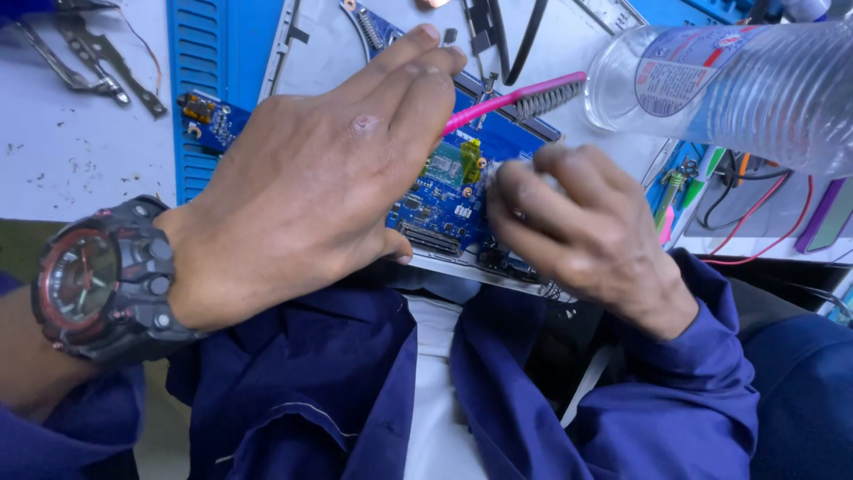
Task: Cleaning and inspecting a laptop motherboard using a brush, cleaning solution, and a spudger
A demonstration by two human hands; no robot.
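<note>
Blue circuit board [453, 191] as landmark, lying at the near edge of the white bench [80, 151]. Left hand [311, 187] spread flat over the board's left part, a pink brush [515, 100] under its fingertips. Right hand [582, 231] curled on the board's right edge, contents hidden. Clear plastic bottle [729, 84] lies right of the board. Black-and-red wristwatch [102, 280] on the left wrist.
</note>
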